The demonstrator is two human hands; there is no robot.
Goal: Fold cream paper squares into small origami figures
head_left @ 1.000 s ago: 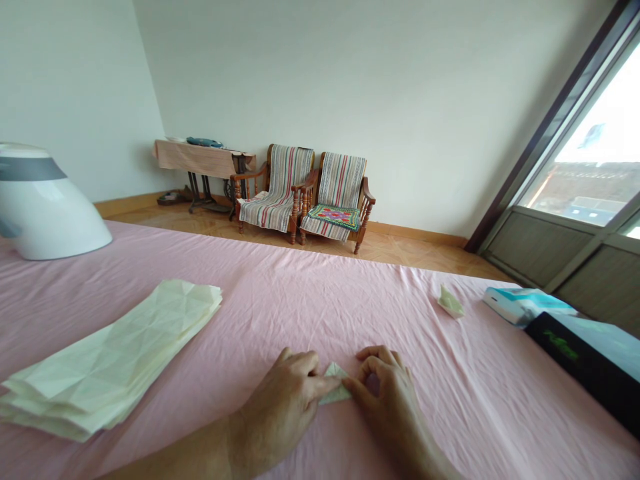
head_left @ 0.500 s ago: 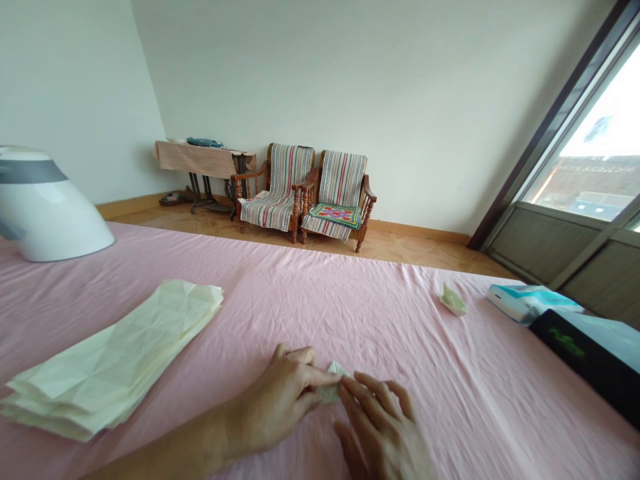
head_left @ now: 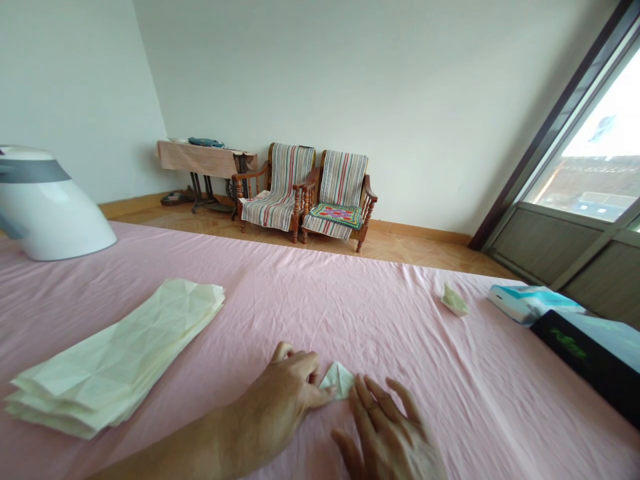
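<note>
A small pale-green folded paper point(head_left: 338, 381) lies on the pink cloth between my hands, with a pointed top and a crease down its middle. My left hand point(head_left: 285, 390) has its thumb on the paper's lower left edge and its fingers curled at that side, gripping it. From the right, my right hand point(head_left: 387, 427) rests its fingertips at the paper's right edge, fingers stretched out and thumb apart. Farther right sits a small folded paper boat point(head_left: 454, 300). To the left is a stack of creased pale-green sheets point(head_left: 115, 353).
A white and grey kettle point(head_left: 65, 213) stands at the far left of the pink-covered table point(head_left: 280, 293). At the right are a blue and white tissue pack point(head_left: 530, 301) and a black box point(head_left: 590, 363). Two wooden chairs point(head_left: 335, 180) stand beyond the table.
My left index finger has drawn back off the paper, exposing more of its face. My right hand has shifted slightly right, to the paper's edge.
</note>
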